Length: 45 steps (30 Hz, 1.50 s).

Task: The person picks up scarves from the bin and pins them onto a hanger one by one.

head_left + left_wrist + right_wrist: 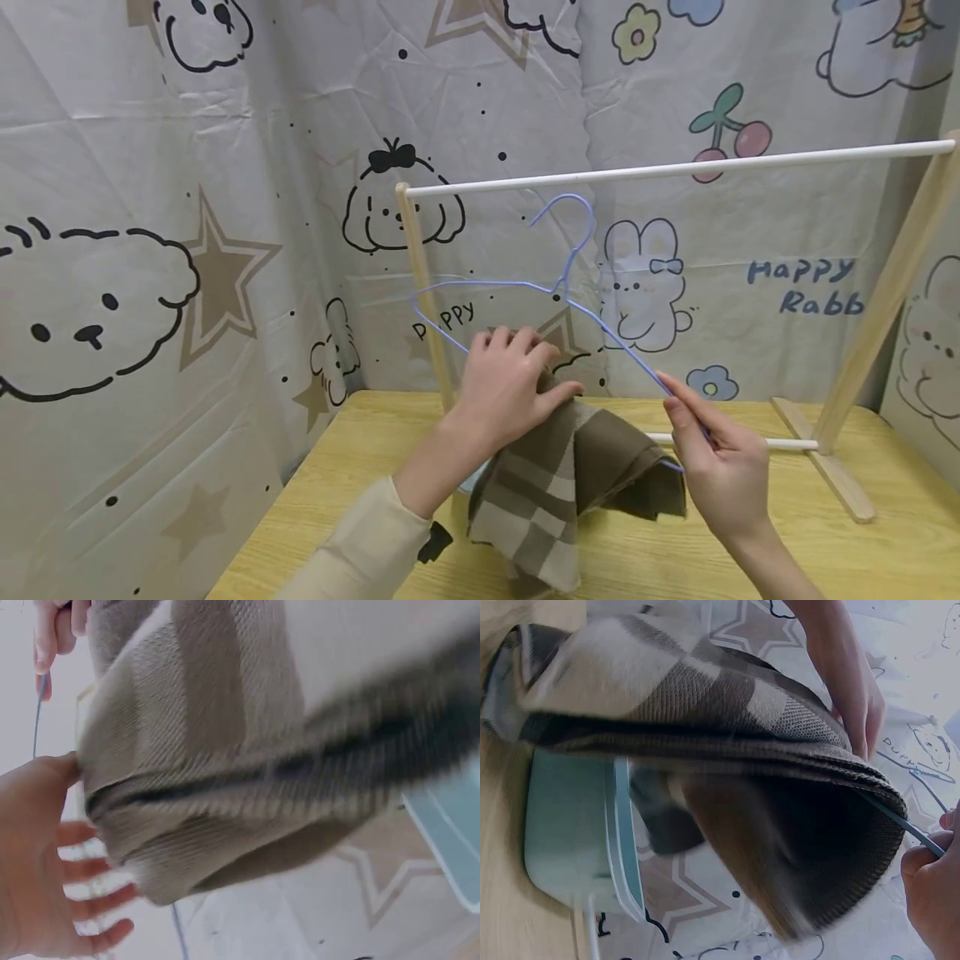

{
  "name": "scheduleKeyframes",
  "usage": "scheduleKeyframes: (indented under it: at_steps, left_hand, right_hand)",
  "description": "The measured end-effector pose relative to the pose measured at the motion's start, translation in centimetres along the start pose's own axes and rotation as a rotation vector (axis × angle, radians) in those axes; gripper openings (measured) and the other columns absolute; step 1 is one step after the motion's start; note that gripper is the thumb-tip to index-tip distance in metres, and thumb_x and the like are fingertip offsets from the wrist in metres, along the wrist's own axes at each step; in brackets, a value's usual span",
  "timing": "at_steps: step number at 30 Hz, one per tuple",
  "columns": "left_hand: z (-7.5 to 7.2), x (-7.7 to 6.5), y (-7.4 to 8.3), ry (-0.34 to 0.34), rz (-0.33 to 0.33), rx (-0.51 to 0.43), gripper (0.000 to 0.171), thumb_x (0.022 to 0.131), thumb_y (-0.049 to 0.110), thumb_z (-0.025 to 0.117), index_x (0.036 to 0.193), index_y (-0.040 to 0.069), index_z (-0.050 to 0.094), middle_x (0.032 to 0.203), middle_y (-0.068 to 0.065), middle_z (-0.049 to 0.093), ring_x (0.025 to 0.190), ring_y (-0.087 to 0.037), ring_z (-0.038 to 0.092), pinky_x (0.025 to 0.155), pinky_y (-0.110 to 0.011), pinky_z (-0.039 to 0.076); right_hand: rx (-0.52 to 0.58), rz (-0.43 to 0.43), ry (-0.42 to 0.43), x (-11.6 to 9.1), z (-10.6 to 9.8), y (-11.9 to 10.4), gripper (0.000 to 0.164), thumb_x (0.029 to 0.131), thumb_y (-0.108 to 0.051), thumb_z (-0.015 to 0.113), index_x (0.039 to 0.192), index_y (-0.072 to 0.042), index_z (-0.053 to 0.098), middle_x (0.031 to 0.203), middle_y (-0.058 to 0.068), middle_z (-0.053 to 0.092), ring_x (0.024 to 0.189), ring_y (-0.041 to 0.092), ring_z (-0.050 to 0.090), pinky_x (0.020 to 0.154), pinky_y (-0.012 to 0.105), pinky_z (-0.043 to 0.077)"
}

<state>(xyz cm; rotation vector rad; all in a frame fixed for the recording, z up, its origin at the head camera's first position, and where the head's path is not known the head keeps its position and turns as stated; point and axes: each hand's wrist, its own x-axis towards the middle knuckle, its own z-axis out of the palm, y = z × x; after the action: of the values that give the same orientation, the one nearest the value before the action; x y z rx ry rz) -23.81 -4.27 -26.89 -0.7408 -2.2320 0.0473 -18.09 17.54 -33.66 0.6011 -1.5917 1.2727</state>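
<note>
Checked cloth in brown, beige and grey, coarsely woven, drapes over the lower wire of a blue hanger above the surface. The left hand touches it, fingers apart; the right hand's fingers clamp the hanger.

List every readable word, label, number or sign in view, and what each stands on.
"Happy Rabb": blue, on white cartoon-printed fabric backdrop, ending at pale wooden post.
"P ppy": black, same backdrop; blue wire hanger crosses the second letter.
Right wrist view: tilted backdrop lettering too blurred to read.
No readable text on the brown checked cloth or teal plastic container.
</note>
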Motion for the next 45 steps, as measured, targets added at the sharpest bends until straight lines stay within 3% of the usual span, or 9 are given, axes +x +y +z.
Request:
scheduleKeyframes:
  at_steps: [8,15,18,22,25,28,33,38,45]
  left_hand:
    - [-1.3,-0.7,1.4,-0.27,-0.155,-0.096,0.08,0.082,0.076,0.06,0.128,0.011,0.064,0.117,-0.006,0.059,0.103,-0.024,0.061,0.088,-0.036,0.053]
    - [-0.6,-0.9,2.4,-0.108,-0.093,-0.204,0.033,0.083,0.024,0.072,0.113,0.01,0.069,0.099,-0.006,0.064,0.086,-0.022,0.06,0.076,-0.033,0.052]
    - [-0.5,-0.5,1.2,-0.073,-0.176,-0.514,0.027,0.083,0.009,0.067,0.109,0.01,0.069,0.102,-0.006,0.067,0.086,-0.02,0.063,0.075,-0.031,0.054]
    - [0.4,0.4,-2.0,-0.074,-0.497,-1.151,0.033,0.084,0.002,0.056,0.116,0.006,0.065,0.108,-0.011,0.067,0.088,-0.015,0.06,0.076,-0.027,0.05]
    - [1.1,0.2,-3.6,-0.072,-0.622,-1.202,0.039,0.084,0.003,0.053,0.123,0.006,0.06,0.109,-0.012,0.063,0.084,-0.015,0.056,0.075,-0.027,0.045]
    - [1.6,-0.6,-3.6,-0.065,-0.473,-0.779,0.04,0.085,0.011,0.059,0.126,0.011,0.057,0.111,-0.009,0.061,0.081,-0.02,0.059,0.07,-0.033,0.048]
    - [2.0,-1.4,-2.3,0.219,-0.062,-0.059,0.036,0.079,0.012,0.065,0.115,0.012,0.064,0.112,-0.008,0.063,0.089,-0.028,0.062,0.073,-0.039,0.052]
    - [1.7,-1.6,-1.3,0.282,0.374,-0.033,0.025,0.086,0.02,0.069,0.111,0.016,0.07,0.114,-0.002,0.065,0.11,-0.025,0.058,0.098,-0.04,0.045]
    - [1.5,-1.2,-0.7,0.156,0.521,0.025,0.039,0.089,0.047,0.07,0.121,0.026,0.069,0.116,0.011,0.068,0.122,-0.019,0.056,0.115,-0.049,0.034]
  right_hand:
    - [-0.038,0.005,0.039,0.5,-0.7,0.1,0.032,0.082,0.024,0.06,0.111,0.014,0.069,0.059,-0.009,0.047,0.044,-0.002,0.032,0.037,0.018,0.022]
    - [-0.048,-0.043,0.023,0.3,-0.7,0.0,0.032,0.078,0.026,0.062,0.108,0.015,0.069,0.058,-0.006,0.047,0.044,-0.003,0.029,0.038,0.014,0.022]
    - [-0.004,-0.076,0.0,0.5,-1.3,0.1,0.031,0.078,0.027,0.06,0.107,0.018,0.068,0.058,-0.004,0.047,0.044,-0.002,0.029,0.038,0.012,0.022]
    - [0.207,-0.093,-0.05,0.8,-2.4,0.4,0.028,0.081,0.03,0.053,0.108,0.026,0.062,0.057,-0.001,0.045,0.046,0.001,0.033,0.037,0.017,0.022]
    - [0.299,-0.078,-0.067,0.9,-3.1,0.5,0.028,0.082,0.031,0.051,0.108,0.028,0.059,0.057,0.0,0.045,0.047,0.003,0.035,0.037,0.021,0.021]
    - [0.308,-0.072,-0.062,0.8,-3.3,0.5,0.029,0.081,0.031,0.051,0.108,0.028,0.06,0.057,0.0,0.046,0.046,0.003,0.035,0.037,0.021,0.021]
    - [0.336,-0.057,-0.038,0.6,-3.2,0.5,0.029,0.08,0.032,0.05,0.108,0.029,0.059,0.058,0.001,0.048,0.046,0.004,0.036,0.037,0.022,0.022]
    - [0.378,-0.046,-0.001,0.8,-3.2,0.4,0.028,0.081,0.033,0.048,0.107,0.031,0.058,0.058,0.001,0.049,0.045,0.005,0.037,0.038,0.022,0.023]
    - [0.433,-0.055,0.001,1.2,-3.3,-0.3,0.027,0.082,0.032,0.048,0.107,0.031,0.058,0.058,0.002,0.049,0.043,0.005,0.035,0.037,0.023,0.023]
